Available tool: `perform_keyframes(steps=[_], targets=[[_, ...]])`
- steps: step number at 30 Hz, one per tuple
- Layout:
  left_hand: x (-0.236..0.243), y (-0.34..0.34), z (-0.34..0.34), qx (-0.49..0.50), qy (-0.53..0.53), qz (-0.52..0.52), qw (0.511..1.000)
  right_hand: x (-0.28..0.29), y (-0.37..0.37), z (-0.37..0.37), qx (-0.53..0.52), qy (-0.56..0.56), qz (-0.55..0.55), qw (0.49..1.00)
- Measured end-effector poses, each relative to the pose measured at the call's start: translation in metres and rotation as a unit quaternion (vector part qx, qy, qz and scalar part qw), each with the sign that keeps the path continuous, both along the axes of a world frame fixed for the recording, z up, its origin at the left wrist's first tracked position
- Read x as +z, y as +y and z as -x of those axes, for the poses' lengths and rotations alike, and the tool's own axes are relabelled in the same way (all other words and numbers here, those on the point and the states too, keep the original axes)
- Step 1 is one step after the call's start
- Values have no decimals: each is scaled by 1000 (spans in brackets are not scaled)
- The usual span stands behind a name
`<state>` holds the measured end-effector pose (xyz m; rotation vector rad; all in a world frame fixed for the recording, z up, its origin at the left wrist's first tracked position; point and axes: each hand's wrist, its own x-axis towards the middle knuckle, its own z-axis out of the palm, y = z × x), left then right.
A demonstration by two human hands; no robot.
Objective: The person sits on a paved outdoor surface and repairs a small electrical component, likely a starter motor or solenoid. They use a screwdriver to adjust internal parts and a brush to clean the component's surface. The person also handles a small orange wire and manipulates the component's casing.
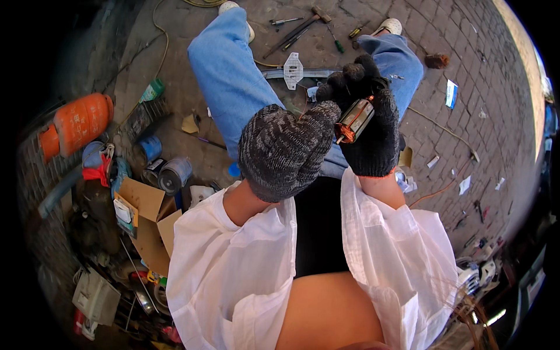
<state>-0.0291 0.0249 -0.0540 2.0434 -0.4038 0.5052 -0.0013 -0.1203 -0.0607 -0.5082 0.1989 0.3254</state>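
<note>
Right hand (368, 125): gloved, fingers curled shut around a copper-wound motor armature (353, 120).
Left hand (284, 150): gloved, loosely curled, fingertips touching the armature's end.

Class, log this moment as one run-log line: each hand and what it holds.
left hand: gloved, touching rotor | right hand: gloved, holding rotor | ground: hammer, screwdriver

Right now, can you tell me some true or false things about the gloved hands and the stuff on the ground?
1. The right hand holds a small motor part with copper wire. True.
2. Both hands are bare. False: the left hand wears a grey knit glove, the right a black one.
3. An orange gas cylinder lies at the left. True.
4. The hammer is in the left hand. False: it lies on the brick ground by the feet.
</note>
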Motion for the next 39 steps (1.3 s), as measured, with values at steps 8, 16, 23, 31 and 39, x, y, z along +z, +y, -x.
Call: perform_keyframes(steps=[8,16,23,31,39], targets=[[2,3,0,-7,7,-73,997,-3,-11,-8,149,100,-87,980],[14,14,8,-8,26,-160,987,-1,-18,-16,145,52,44,987],[25,20,17,-9,46,-211,976,-17,-26,-22,109,-123,84,983],[-5,24,42,-55,64,-207,975,-3,-32,-22,68,-277,444,850],[-28,16,45,-102,99,-108,984,-13,-33,-6,177,-105,180,962]])
